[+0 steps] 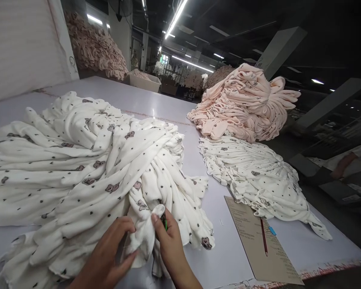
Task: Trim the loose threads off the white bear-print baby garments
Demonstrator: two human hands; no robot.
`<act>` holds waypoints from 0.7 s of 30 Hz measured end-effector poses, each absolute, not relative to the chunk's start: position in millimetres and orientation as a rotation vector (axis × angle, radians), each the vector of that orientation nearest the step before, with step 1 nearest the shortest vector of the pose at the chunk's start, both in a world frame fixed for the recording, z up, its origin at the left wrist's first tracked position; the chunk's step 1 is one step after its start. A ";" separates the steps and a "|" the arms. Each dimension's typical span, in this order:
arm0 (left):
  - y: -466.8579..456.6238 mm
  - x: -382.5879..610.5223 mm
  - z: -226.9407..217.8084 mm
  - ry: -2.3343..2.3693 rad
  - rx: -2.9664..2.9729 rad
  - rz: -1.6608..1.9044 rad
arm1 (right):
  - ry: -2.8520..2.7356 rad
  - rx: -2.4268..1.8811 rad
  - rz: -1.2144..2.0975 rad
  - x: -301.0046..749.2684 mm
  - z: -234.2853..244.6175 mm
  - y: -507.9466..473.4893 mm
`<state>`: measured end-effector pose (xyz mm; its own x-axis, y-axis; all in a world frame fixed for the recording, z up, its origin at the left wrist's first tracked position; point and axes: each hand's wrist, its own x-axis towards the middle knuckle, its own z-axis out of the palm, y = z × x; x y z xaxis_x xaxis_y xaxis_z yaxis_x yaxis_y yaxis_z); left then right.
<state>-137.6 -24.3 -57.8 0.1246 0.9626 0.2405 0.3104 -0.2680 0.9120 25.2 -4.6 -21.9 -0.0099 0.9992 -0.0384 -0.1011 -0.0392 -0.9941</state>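
A large heap of white printed fabric (pixel 108 160), with small dark dots and mauve animal figures, spreads in gathered folds in front of me. My right hand (pixel 170 239) pinches a raised edge of this fabric between thumb and fingers. A small black-and-green tool (pixel 164 220) shows at those fingers; its kind is mostly hidden. On the left of the same fold is my left hand (pixel 111 249), its thumb and forefinger apart and touching the cloth lightly.
To the right lies another white printed pile (pixel 252 172), with a pink fabric pile (pixel 243 104) behind it. A brown card (pixel 246 237) carries a dark red pencil (pixel 264 237) and a blue tab (pixel 272 230). Beyond the table (pixel 171 104) stands a pale bin (pixel 144 82). Another person's arm (pixel 344 164) shows far right.
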 end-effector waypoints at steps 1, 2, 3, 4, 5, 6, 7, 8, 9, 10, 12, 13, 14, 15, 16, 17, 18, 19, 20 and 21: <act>-23.7 -138.6 -60.5 1.203 1.634 1.124 | -1.075 -1.146 1.321 27.3 -23.2 -3.7; -21.7 -140.1 -61.4 1.160 1.533 1.073 | -1.045 -1.158 1.345 29.6 -25.7 -3.0; -18.7 -141.7 -60.7 1.121 1.405 1.019 | -1.032 -1.189 1.359 32.0 -29.2 -2.5; -15.1 -143.1 -58.5 1.088 1.274 0.974 | -1.031 -1.226 1.369 34.4 -33.6 -2.5; -11.4 -144.1 -55.5 1.065 1.159 0.947 | -1.045 -1.276 1.357 36.8 -38.5 -3.0; -8.0 -144.4 -52.2 1.053 1.068 0.939 | -1.077 -1.331 1.312 39.0 -43.1 -4.3; -5.3 -143.8 -48.9 1.041 1.012 0.943 | -1.126 -1.383 1.229 40.7 -46.8 -6.5; -3.4 -142.5 -46.2 1.032 0.978 0.945 | -1.186 -1.425 1.115 42.0 -49.1 -9.4; -2.2 -140.6 -44.0 1.022 0.961 0.937 | -1.251 -1.451 0.983 42.5 -49.5 -13.1; -1.8 -138.0 -42.5 1.011 0.955 0.924 | -1.329 -1.456 0.851 42.2 -48.1 -17.0; -2.2 -132.3 -40.2 1.006 0.977 0.899 | -1.505 -1.396 0.664 39.4 -41.0 -24.7; -2.5 -129.5 -39.1 1.014 1.004 0.896 | -1.603 -1.354 0.604 37.2 -36.5 -27.8; -2.8 -127.1 -37.8 1.025 1.036 0.898 | -1.698 -1.320 0.549 34.7 -32.4 -30.2; -3.0 -125.2 -36.3 1.036 1.073 0.903 | -1.780 -1.293 0.492 32.2 -29.0 -31.9; -3.0 -123.9 -34.8 1.046 1.109 0.908 | -1.840 -1.270 0.428 30.0 -26.9 -33.1; -3.0 -123.2 -33.5 1.055 1.137 0.911 | -1.872 -1.253 0.355 28.2 -26.0 -34.0; -2.9 -123.0 -32.4 1.062 1.157 0.911 | -1.884 -1.237 0.283 26.8 -26.3 -34.7; -3.0 -123.2 -31.7 1.070 1.173 0.909 | -1.888 -1.220 0.223 25.8 -27.5 -35.3; -3.0 -123.6 -31.4 1.076 1.188 0.906 | -1.896 -1.208 0.181 25.1 -29.1 -35.7; -3.1 -124.1 -31.6 1.082 1.196 0.913 | -1.912 -1.213 0.160 24.6 -31.0 -35.9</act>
<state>-124.1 -3.1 -31.6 0.2538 0.9548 -0.1546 0.0091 0.1574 0.9875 24.6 -35.9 -31.0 -0.1744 0.7936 0.5830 0.6856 0.5228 -0.5066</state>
